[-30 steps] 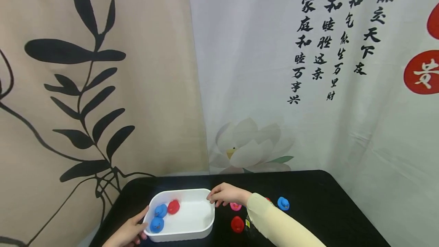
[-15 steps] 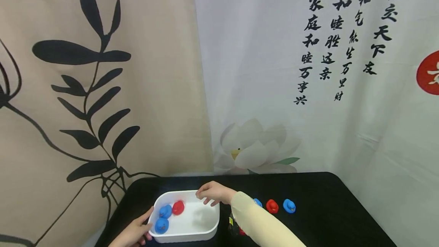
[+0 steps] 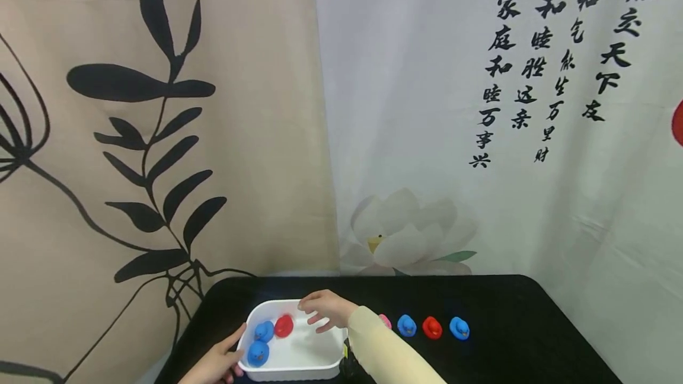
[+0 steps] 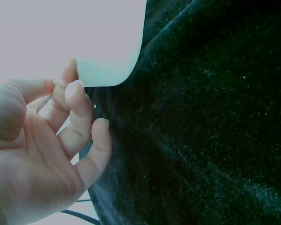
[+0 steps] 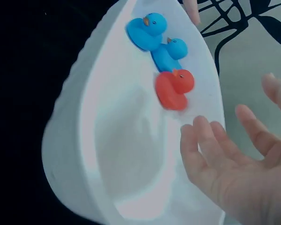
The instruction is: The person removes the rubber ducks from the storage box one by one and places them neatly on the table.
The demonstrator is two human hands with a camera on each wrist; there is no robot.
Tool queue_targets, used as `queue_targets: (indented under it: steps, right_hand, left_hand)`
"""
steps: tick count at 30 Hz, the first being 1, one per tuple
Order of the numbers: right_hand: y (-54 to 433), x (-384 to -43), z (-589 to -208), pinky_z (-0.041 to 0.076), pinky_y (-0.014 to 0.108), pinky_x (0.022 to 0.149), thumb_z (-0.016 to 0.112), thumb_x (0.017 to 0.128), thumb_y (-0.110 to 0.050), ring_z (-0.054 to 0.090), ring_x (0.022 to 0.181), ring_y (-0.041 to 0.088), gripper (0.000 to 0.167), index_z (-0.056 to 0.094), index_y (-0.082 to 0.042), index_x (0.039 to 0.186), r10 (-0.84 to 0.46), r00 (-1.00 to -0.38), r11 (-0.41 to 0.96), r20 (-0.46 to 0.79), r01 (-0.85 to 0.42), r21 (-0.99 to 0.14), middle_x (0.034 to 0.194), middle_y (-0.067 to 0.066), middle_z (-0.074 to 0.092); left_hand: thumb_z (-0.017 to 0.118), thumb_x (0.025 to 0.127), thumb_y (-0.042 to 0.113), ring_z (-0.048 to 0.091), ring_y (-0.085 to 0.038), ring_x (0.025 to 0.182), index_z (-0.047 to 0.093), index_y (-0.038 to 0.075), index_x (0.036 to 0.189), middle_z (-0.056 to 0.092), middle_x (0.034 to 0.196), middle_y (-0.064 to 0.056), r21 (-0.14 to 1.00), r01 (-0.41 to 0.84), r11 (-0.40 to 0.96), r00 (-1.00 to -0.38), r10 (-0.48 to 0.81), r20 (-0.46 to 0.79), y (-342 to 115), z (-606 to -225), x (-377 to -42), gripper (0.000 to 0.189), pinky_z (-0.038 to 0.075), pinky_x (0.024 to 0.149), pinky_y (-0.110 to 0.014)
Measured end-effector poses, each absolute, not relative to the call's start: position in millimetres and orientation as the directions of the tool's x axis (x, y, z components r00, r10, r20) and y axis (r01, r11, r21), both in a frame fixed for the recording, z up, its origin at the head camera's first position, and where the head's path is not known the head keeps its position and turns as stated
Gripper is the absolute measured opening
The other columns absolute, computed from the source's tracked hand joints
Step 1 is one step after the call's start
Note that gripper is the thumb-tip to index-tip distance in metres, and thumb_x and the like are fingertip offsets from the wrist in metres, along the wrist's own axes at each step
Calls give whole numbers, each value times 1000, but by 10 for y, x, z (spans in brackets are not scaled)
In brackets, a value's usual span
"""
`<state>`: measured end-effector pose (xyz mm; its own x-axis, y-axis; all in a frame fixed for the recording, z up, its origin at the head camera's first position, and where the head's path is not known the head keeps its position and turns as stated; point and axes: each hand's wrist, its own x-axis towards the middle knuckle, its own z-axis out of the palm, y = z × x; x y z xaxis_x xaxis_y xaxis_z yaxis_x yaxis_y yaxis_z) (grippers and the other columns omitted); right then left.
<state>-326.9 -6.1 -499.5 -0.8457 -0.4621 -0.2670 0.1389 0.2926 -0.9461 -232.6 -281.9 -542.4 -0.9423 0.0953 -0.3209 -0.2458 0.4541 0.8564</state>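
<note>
My left hand [image 3: 217, 360] holds the left end of a white plastic tray [image 3: 290, 373], its fingers and thumb at the rim; in the left wrist view the fingers [image 4: 78, 101] curl at the tray's corner. Two blue rubber ducks [image 3: 258, 353] and a red rubber duck [image 3: 284, 326] lie inside, toward the left end. Over the tray's back right part hovers my right hand [image 3: 329, 308], fingers spread and loosely bent. The right wrist view shows nothing in that hand [image 5: 239, 168], with the red duck just beyond its fingertips.
Right of the tray, a row of rubber ducks stands on the black-covered table [image 3: 512, 336]: a partly hidden pink duck [image 3: 385, 320], a blue duck [image 3: 407, 326], a red duck [image 3: 432, 328] and another blue duck [image 3: 459, 328]. A printed curtain [image 3: 267, 135] hangs behind.
My right hand has moved left from the tray's right rim to over its inside, its fingers spreading. The head view has turned left. My left hand stays at the tray.
</note>
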Motion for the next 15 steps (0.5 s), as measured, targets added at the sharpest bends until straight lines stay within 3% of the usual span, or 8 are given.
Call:
queue_targets:
  steps: [9,15]
  right_hand:
    - [-342,-3235,-5206,49,60,78,67,89,-25,60,99,42,36,61,-3,117,-421,-864,265,-276,173,-949,111,21,59]
    - [-464,-3205,-5269,47,63,78,67,89,-23,57,102,46,44,57,1,124,-395,-880,268,-263,163,-949,109,14,62]
  left_hand:
    - [54,98,17,54,-18,58,23,1,151,60,70,-8,833,-258,490,-950,28,-310,-2832,-5412,-2317,63,42,53,-29]
    - [54,98,15,53,-17,54,25,3,151,61,67,-7,837,-262,481,-953,10,-304,-2802,-5394,-2279,62,38,50,-28]
